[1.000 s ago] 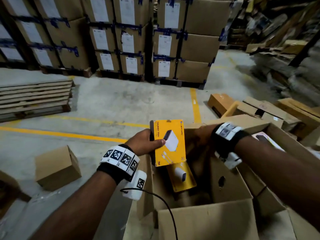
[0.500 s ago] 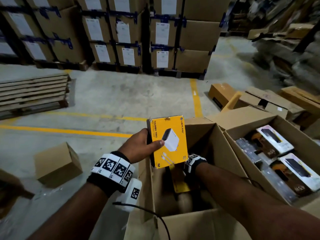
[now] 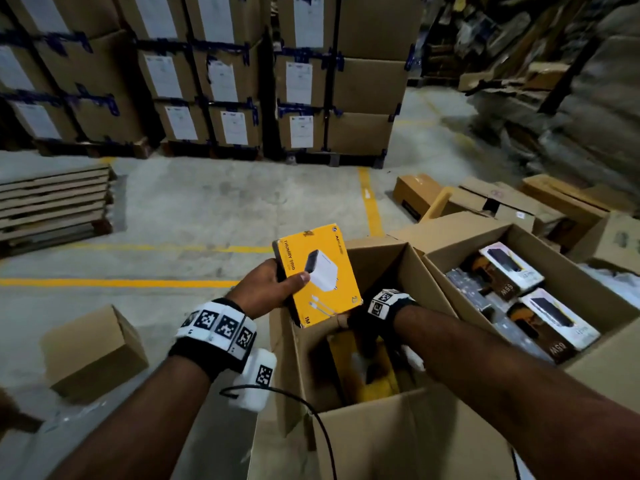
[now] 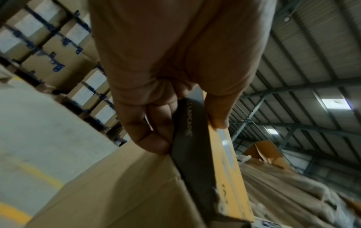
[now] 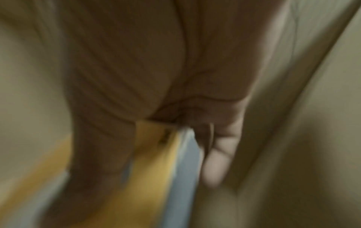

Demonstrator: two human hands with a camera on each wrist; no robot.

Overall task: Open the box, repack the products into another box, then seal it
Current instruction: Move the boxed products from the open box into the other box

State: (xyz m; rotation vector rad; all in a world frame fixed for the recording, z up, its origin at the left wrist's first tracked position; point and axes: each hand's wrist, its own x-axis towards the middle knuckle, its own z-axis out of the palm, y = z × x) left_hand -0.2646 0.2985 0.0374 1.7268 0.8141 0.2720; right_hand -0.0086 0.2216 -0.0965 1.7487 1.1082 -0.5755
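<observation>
My left hand holds a yellow charger box upright over the open brown carton, thumb on its front face. In the left wrist view the left hand pinches that box by its dark side edge. My right hand reaches down inside the carton and is mostly hidden behind the held box. More yellow boxes lie in the carton. In the blurred right wrist view, thumb and fingers of the right hand grip a yellow box.
A second open carton on the right holds black-and-white product boxes. A small closed box sits on the floor at left. Beyond are a wooden pallet, stacked labelled cartons and loose cartons.
My right hand left the carton's far rim, dropped inside the carton and took hold of a yellow box. The left hand kept its box raised, nearly still.
</observation>
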